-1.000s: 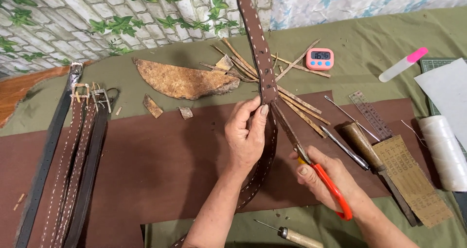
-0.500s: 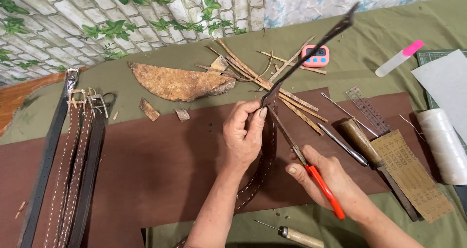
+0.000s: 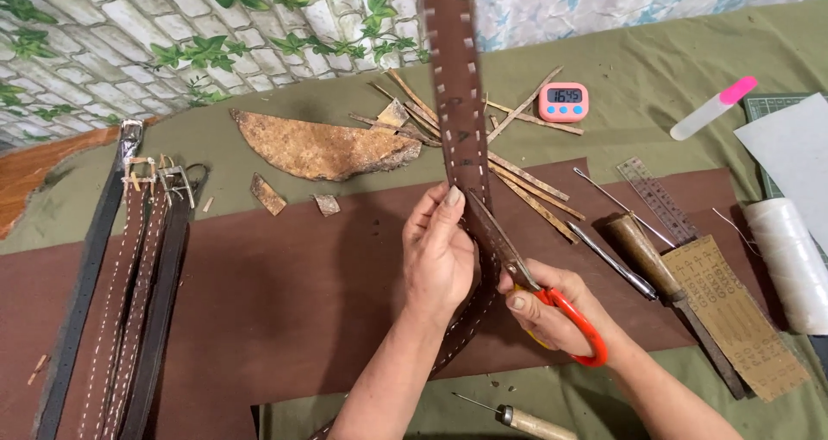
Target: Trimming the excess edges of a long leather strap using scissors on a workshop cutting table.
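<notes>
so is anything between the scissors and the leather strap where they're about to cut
Nothing visible is. The scissors in the right hand have their blades right at the edge of the leather strap, just below the left hand thumb that pinches the strap. The thumb sits close beside the blades.

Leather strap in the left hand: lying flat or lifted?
Lifted. The left hand holds the leather strap upright off the brown mat, its far end rising out of frame.
</notes>
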